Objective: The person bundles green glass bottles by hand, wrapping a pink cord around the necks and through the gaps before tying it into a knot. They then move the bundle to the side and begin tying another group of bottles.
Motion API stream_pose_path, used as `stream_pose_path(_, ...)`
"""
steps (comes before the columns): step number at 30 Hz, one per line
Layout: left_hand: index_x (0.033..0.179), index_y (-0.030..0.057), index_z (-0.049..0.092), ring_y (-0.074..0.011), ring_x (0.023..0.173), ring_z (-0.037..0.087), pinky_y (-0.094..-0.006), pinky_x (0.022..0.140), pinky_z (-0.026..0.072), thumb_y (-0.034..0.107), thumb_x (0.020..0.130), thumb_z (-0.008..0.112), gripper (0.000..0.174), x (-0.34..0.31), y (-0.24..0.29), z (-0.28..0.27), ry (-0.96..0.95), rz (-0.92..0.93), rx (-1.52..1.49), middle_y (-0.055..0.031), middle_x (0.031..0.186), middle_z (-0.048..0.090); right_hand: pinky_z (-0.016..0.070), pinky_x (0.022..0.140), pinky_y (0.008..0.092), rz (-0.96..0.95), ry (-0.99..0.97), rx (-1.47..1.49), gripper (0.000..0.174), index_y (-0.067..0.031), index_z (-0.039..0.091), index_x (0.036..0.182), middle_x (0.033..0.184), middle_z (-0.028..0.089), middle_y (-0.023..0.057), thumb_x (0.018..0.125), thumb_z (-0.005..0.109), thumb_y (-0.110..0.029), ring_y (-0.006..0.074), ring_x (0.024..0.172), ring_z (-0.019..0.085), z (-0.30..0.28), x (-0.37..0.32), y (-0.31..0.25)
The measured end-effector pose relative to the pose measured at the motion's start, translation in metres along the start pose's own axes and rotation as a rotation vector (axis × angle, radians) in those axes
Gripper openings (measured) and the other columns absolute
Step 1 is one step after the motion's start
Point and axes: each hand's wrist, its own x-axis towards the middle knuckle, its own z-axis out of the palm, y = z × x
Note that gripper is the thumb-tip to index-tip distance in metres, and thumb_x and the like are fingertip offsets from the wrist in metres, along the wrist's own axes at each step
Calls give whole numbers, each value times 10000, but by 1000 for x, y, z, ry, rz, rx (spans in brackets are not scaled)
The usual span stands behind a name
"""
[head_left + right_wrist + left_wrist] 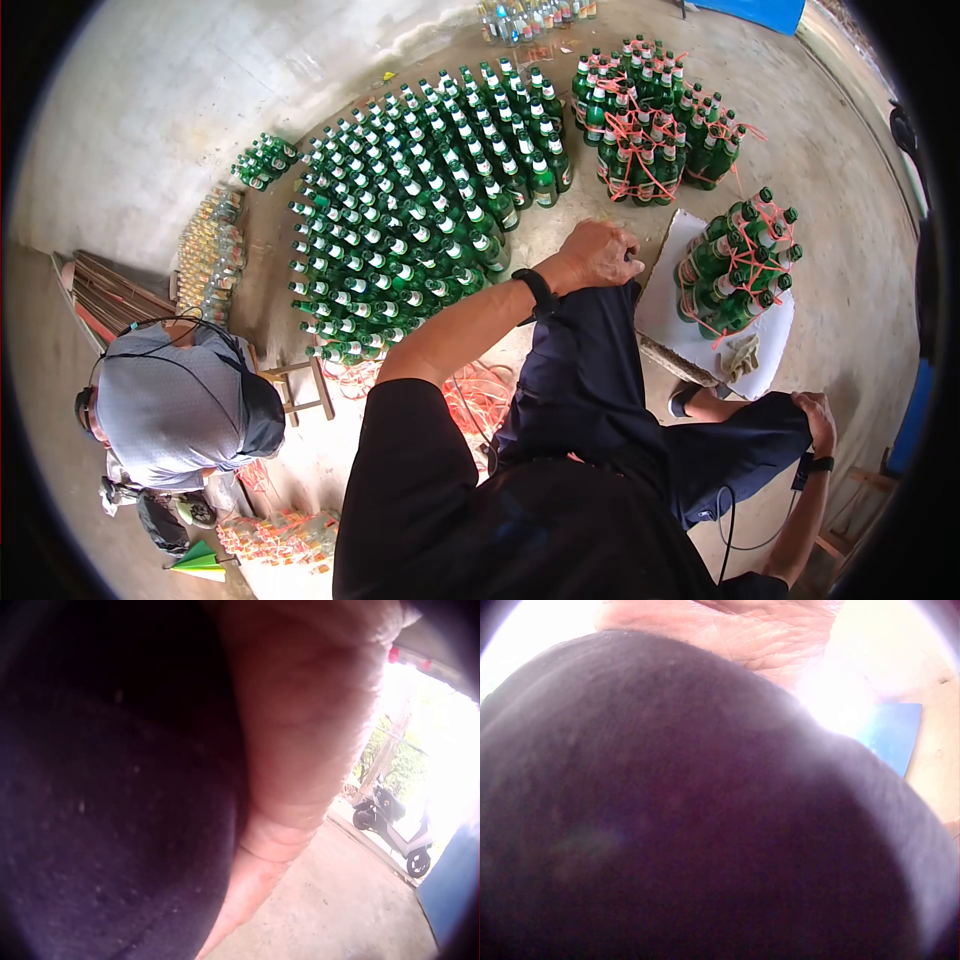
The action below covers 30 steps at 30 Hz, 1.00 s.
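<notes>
My left hand (598,254) rests on my left knee, its fingers loosely curled and holding nothing. On the right knee lies my right hand (818,418), also without anything in it. Dark trousers (690,795) fill most of the left wrist view, with part of the palm above. In the right wrist view the right hand (304,712) lies against the trouser cloth. Between and ahead of my knees, a bundle of green bottles (735,265) tied with pink string stands on a white board (770,340). A pale glove (741,357) lies near the board's front edge.
Many loose green bottles (420,220) stand packed at left. Tied bottle bundles (645,150) stand beyond the board. Another person (175,400) bends forward near a wooden stool (308,388). Pink string (478,400) lies heaped on the floor. Outside, a scooter (394,832) is parked.
</notes>
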Motion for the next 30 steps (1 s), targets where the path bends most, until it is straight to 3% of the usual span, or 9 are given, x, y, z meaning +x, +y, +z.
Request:
stream_pose_path(5, 1009, 114, 793, -340, 933, 702, -451, 880, 540, 448, 828, 683, 396, 0, -1, 2, 31, 33, 7, -114, 855, 745, 489, 928, 431, 45, -53, -5, 129, -71, 729, 994, 1012, 746, 149, 917, 694, -169, 343, 998, 650, -5, 0, -14)
stream_pose_path(7, 992, 112, 793, -342, 927, 704, -450, 869, 543, 447, 825, 684, 390, 0, -2, 1, 19, 32, 12, -119, 856, 746, 487, 924, 432, -40, -33, -109, 125, -72, 728, 992, 1013, 746, 150, 917, 693, -166, 340, 998, 650, -2, 7, -8)
stream_pose_path(9, 977, 111, 791, -344, 921, 708, -449, 855, 547, 446, 823, 686, 384, 1, -3, 1, 6, 31, 25, -126, 869, 749, 484, 923, 434, -258, 64, -305, 122, -72, 728, 989, 1013, 747, 149, 921, 685, -164, 341, 995, 651, 7, 10, 22)
stream_pose_path(15, 961, 111, 787, -353, 899, 719, -453, 837, 558, 442, 823, 685, 372, 0, -2, 0, 31, 32, 37, -136, 866, 753, 456, 953, 419, 10, 80, -109, 251, -23, 734, 956, 1029, 739, 173, 939, 665, -264, 347, 1018, 625, 7, 13, 1)
stream_pose_path(18, 973, 113, 785, -349, 912, 721, -451, 843, 561, 440, 826, 681, 373, 1, -1, -1, -2, -8, 75, -141, 873, 754, 446, 965, 415, -24, 48, -160, 323, 3, 732, 930, 1032, 732, 175, 942, 656, -310, 349, 1023, 612, 3, 10, -21)
stream_pose_path(21, 998, 114, 782, -352, 920, 722, -453, 845, 563, 443, 829, 675, 385, 0, -2, -1, -11, -6, 39, -152, 898, 753, 468, 948, 413, 98, 33, -102, 217, -43, 733, 981, 1019, 725, 158, 924, 690, -248, 343, 1009, 615, 2, 13, -27)
stream_pose_path(24, 1011, 115, 779, -355, 922, 723, -456, 842, 563, 447, 831, 669, 393, 1, -2, 0, -16, -14, 58, -155, 915, 754, 496, 914, 404, -195, 103, -265, 169, -109, 725, 1046, 1004, 715, 149, 887, 732, -167, 333, 1010, 618, 11, 16, 21)
stream_pose_path(27, 1009, 114, 778, -352, 927, 723, -456, 844, 563, 445, 830, 665, 393, 1, -3, 2, -10, -17, 65, -150, 914, 756, 513, 895, 402, -324, 115, -324, 238, -157, 712, 1086, 1003, 710, 146, 857, 755, -108, 328, 1008, 622, 11, 18, 30)
stream_pose_path(30, 1011, 113, 777, -355, 908, 725, -457, 833, 565, 436, 826, 661, 389, 1, -5, 5, 8, -2, 83, -145, 904, 756, 511, 904, 403, -177, 118, -192, 218, -151, 716, 1079, 1032, 702, 145, 865, 746, -117, 323, 1010, 624, 11, 15, 21)
